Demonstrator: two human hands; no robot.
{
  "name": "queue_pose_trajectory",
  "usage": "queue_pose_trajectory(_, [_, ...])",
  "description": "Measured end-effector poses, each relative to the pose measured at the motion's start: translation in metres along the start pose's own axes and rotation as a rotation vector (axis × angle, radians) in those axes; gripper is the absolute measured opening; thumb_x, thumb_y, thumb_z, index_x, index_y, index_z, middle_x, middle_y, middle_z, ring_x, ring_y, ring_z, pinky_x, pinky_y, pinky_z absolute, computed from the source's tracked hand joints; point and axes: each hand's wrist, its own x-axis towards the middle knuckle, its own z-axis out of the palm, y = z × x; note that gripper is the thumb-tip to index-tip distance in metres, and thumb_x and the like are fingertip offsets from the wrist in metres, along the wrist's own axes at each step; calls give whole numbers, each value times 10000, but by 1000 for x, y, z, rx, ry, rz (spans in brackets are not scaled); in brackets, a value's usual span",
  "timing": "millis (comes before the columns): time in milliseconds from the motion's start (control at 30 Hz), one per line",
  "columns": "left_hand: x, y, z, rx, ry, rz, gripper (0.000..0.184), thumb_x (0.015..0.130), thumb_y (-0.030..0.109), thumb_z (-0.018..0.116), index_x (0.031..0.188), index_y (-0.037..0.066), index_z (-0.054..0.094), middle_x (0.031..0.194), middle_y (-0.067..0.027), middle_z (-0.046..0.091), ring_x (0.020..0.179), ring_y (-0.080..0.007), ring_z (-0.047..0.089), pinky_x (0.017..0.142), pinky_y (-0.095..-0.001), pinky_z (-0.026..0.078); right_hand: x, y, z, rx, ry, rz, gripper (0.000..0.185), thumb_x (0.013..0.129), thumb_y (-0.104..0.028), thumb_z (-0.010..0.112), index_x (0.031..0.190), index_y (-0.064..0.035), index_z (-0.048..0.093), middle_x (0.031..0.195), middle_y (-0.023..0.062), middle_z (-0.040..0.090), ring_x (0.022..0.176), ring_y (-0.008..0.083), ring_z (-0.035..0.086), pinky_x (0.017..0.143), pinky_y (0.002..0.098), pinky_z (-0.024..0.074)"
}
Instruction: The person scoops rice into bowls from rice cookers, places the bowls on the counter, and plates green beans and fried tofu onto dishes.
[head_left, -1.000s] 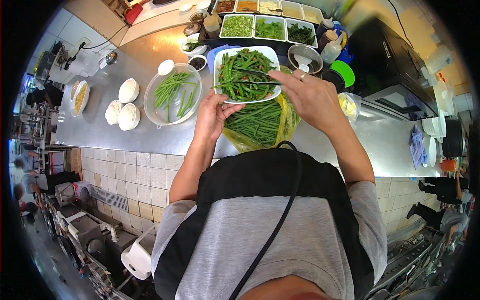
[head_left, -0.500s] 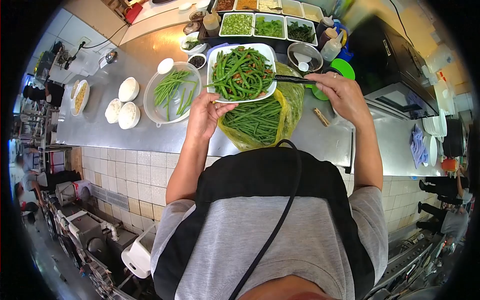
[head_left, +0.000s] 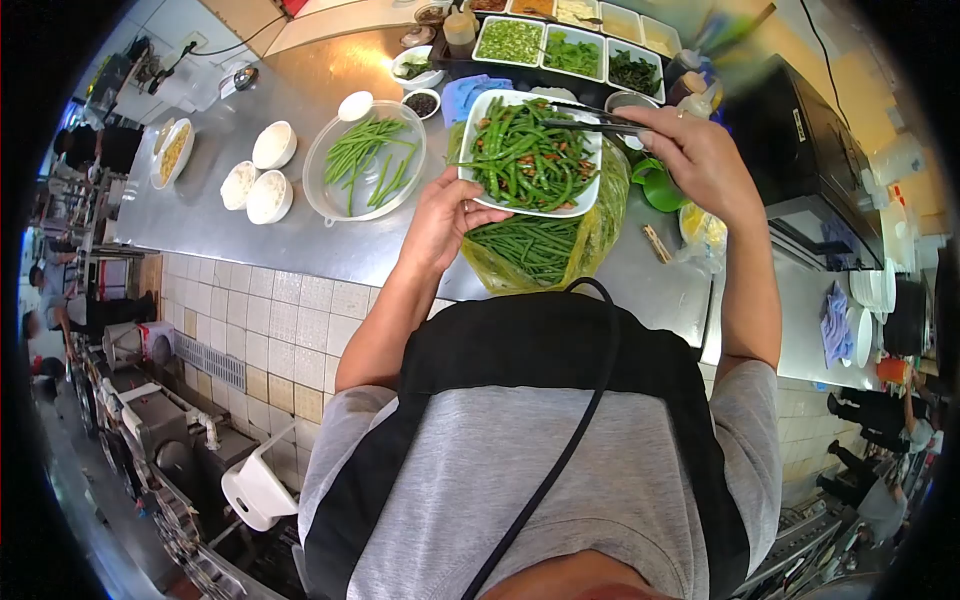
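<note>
A white square dish heaped with cooked green beans is tilted slightly above a yellow plastic bag of raw green beans. My left hand grips the dish by its lower left corner, thumb on the rim. Dark tongs are in my right hand, with their tips over the upper part of the cooked beans. Left of the dish, a clear round container holds a few raw beans, and a small white lid rests on its edge.
Three small white bowls and an oval dish of food stand at the left. Trays of chopped greens line the back. A black appliance, a green cup and squeeze bottles are at the right. People stand far off at both sides.
The view has shifted slightly. My right hand brought the tongs from the dish's right edge back over the cooked beans. Earlier, it had drawn them away rightward.
</note>
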Motion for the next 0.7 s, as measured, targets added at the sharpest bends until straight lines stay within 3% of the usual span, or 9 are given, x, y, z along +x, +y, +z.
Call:
queue_pose_trajectory(133, [1, -3, 6, 13, -9, -4, 254, 833, 32, 446, 1072, -52, 475, 964, -178, 622, 794, -248, 658, 723, -318, 567, 6, -22, 15, -111, -14, -177, 260, 849, -155, 557, 1096, -179, 633, 811, 85, 617, 737, 270, 602, 620, 363, 467])
queue_pose_trajectory(267, [2, -5, 11, 28, -17, -8, 260, 829, 27, 443, 1075, -49, 476, 979, -180, 617, 799, -248, 657, 720, -318, 566, 8, -40, 34, -212, -37, -220, 267, 833, -165, 577, 1089, -213, 638, 782, 39, 613, 671, 242, 603, 571, 357, 467])
queue_pose_trajectory(367, [3, -8, 10, 25, -12, -14, 287, 822, 21, 439, 1097, -56, 471, 993, -181, 612, 799, -247, 656, 721, -315, 567, 10, -40, 37, -197, -80, -200, 253, 835, -160, 576, 1075, -194, 644, 774, 51, 615, 685, 248, 606, 585, 357, 470])
queue_pose_trajectory(567, [1, -9, 6, 7, -1, -1, 349, 815, 22, 443, 1153, -61, 454, 1005, -178, 607, 801, -246, 653, 717, -321, 568, 8, -13, 22, -4, 93, -83, 220, 835, -146, 554, 1030, -137, 655, 849, 114, 655, 738, 303, 622, 649, 398, 491])
queue_pose_trajectory(700, [0, -10, 4, -11, -7, 12, 379, 817, 36, 449, 1181, -68, 437, 1061, -167, 590, 887, -250, 640, 739, -340, 576, 5, 1, 20, -27, 58, -69, 240, 856, -166, 536, 1064, -98, 635, 898, 161, 646, 816, 330, 611, 716, 392, 480])
